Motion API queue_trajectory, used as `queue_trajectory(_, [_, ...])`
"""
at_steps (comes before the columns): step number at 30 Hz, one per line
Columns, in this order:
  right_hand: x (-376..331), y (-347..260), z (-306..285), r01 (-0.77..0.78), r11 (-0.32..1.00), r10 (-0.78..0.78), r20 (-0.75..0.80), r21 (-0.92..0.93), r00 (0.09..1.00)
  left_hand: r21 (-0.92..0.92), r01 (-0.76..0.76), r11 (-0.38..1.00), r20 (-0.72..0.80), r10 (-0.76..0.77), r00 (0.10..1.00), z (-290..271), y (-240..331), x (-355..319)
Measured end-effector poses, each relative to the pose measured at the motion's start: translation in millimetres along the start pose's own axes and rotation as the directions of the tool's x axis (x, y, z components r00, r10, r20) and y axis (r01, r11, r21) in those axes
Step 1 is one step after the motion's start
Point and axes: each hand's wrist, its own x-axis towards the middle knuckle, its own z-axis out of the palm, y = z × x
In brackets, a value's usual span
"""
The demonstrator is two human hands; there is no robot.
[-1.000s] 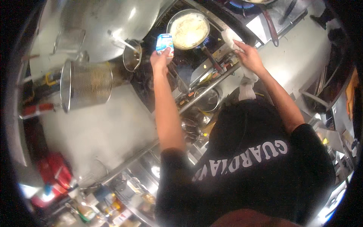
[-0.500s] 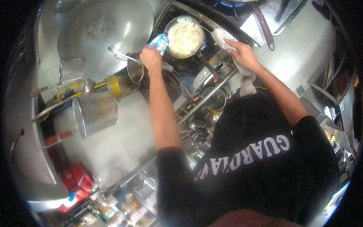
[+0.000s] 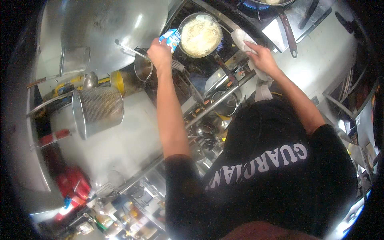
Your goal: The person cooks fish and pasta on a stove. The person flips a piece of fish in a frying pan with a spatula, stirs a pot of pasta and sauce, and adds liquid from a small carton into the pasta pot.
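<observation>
My left hand [image 3: 159,54] grips a small blue and white carton [image 3: 171,39], which is tilted against the left rim of a round pan [image 3: 181,47]. Pale, creamy food that looks like strands of pasta [image 3: 201,36] fills the pan, with a whiter patch at its far edge. A blue flame shows beside the pan on the right. To the right of the pan, my right hand [image 3: 261,59] is closed around a bunched white cloth [image 3: 241,40]. Whatever lies under the cloth is hidden. A dark brown handle [image 3: 225,69] extends from below the pan toward me.
A large metal wok [image 3: 116,32] stands at the far left. Nearer are a perforated strainer pot [image 3: 98,108], a ladle [image 3: 91,80] and a yellow container [image 3: 117,82]. Another pan's handle [image 3: 287,32] juts out at upper right. A metal rail [image 3: 218,100] runs along the stove's front.
The whole view has shifted slightly. My left hand still has the carton at the pan's rim, and my right hand still grips the cloth. No clear change in the food.
</observation>
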Motion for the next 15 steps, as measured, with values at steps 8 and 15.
queue_trajectory(8, [-6.9,-15.3,-1.9,-0.070,0.996,0.074,0.050,-0.062,0.996,0.003,-0.046,0.999,-0.074,0.046,0.996,-9.9,-5.3,-2.6])
queue_trajectory(15, [-17.6,-18.1,2.2,-0.046,0.996,0.050,0.046,-0.078,0.998,-0.104,0.020,0.994,-0.029,-0.023,0.999,-25.8,2.3,-1.5])
